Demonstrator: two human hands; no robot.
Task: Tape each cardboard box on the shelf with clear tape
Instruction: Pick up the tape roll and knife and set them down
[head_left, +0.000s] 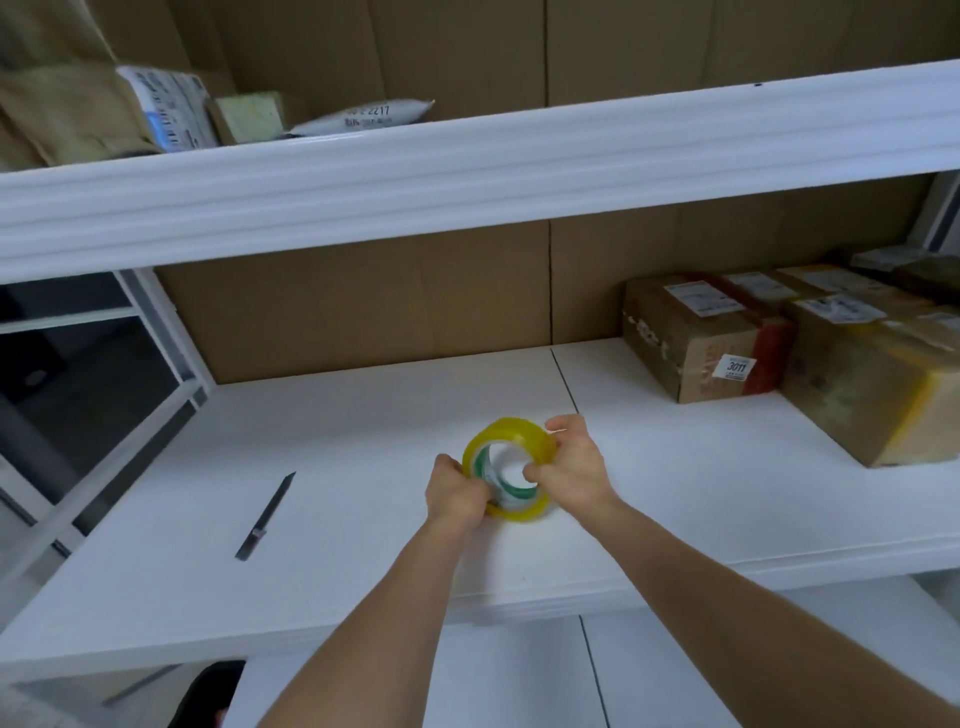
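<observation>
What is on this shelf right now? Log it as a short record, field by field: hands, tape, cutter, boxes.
left hand: grips the tape roll's near left edge
right hand: holds the roll's right side, fingers curled on its rim
tape roll: yellowish clear tape, held on edge above the middle shelf
cutter: dark, lying flat on the shelf, left of the hands, untouched
cardboard boxes: grouped at the shelf's right end, labels on top, apart from the hands
upper shelf: parcels at its left end

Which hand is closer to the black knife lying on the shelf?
Left. The left hand grips the tape roll on the side facing the knife; the right hand grips its far side.
</observation>
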